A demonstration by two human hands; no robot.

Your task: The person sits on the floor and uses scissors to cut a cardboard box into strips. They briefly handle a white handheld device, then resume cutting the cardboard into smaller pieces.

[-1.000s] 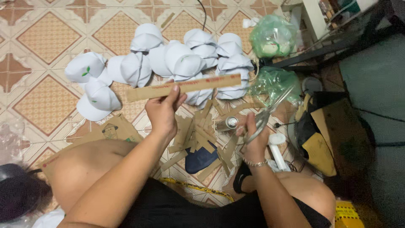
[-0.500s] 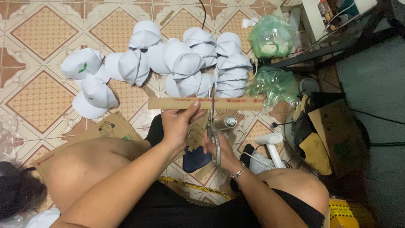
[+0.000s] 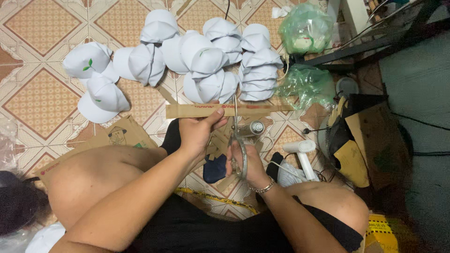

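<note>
Above tiled floor [image 3: 42,93], long brown cardboard strip [image 3: 206,111] (flat, held level).

1. Left hand [image 3: 199,131] pinches a long cardboard strip [image 3: 225,111], held level above the tiled floor [image 3: 42,100].
2. Right hand [image 3: 248,164] is closed around the handles of a pair of scissors [image 3: 238,140]; the blades point up and meet the strip near its middle.
3. White caps [image 3: 206,61] lie heaped on the floor just beyond the strip.
4. Two green plastic bags [image 3: 307,82] sit to the right of the caps.
5. A flattened cardboard sheet [image 3: 119,136] lies beside the left knee.
</note>
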